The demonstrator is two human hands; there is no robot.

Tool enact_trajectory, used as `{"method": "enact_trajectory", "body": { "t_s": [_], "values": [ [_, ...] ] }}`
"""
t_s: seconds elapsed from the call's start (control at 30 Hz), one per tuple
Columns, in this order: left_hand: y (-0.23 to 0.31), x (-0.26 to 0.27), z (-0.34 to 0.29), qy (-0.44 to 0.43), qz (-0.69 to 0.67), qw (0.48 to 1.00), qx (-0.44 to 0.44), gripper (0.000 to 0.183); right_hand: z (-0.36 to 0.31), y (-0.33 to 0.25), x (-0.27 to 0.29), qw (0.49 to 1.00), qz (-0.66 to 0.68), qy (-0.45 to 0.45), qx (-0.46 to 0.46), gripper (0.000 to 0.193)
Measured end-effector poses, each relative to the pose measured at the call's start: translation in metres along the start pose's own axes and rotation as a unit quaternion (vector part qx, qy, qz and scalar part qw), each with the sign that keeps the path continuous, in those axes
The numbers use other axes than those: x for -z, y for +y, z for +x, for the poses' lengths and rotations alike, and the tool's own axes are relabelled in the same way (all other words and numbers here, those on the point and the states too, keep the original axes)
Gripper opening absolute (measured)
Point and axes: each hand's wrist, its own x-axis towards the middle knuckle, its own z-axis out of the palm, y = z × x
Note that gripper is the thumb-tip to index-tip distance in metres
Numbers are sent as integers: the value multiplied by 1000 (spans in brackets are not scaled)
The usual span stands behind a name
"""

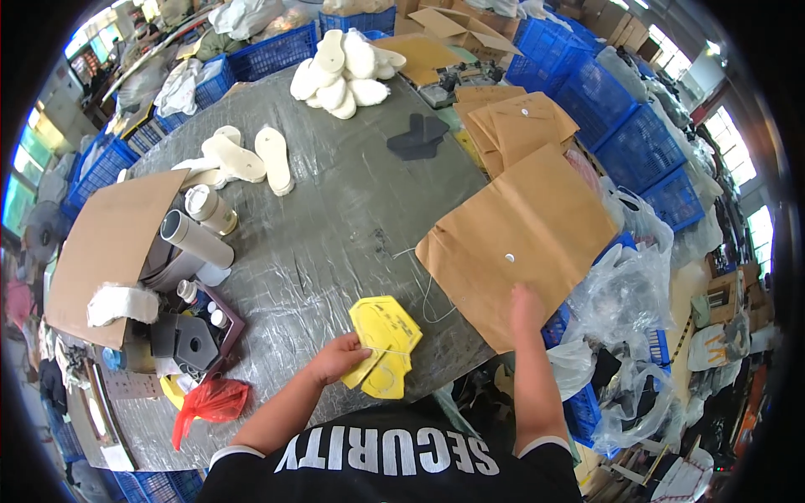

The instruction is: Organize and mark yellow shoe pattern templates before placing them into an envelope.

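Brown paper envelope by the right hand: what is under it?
The brown paper envelope lies on the grey table, overhanging its edge above blue crates. The right hand rests on it. Anything beneath is covered.

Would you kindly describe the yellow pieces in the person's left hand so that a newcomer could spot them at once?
Start at the grey work table and come to its near edge, just left of the large brown paper envelope. There the left hand pinches flat yellow pieces with angular and rounded outlines. Nothing else on the tabletop is bright yellow; the foam insoles are cream.
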Motion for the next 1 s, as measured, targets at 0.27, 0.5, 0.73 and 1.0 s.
{"method": "enact_trajectory", "body": {
  "t_s": [0.27,0.5,0.73,1.0],
  "values": [
    [109,-98,44,-180,57,981,-50,30,26,-20,143,979,34,175,103,13],
    [198,-148,63,-272,-31,958,-82,29,15,-34,110,917,383,65,94,20],
    [159,-155,126,-9,467,884,-17,33,35,-1,120,946,304,109,-27,10],
    [164,-199,167,-61,-65,996,-11,35,31,-24,182,957,176,161,163,10]
  ]
}}
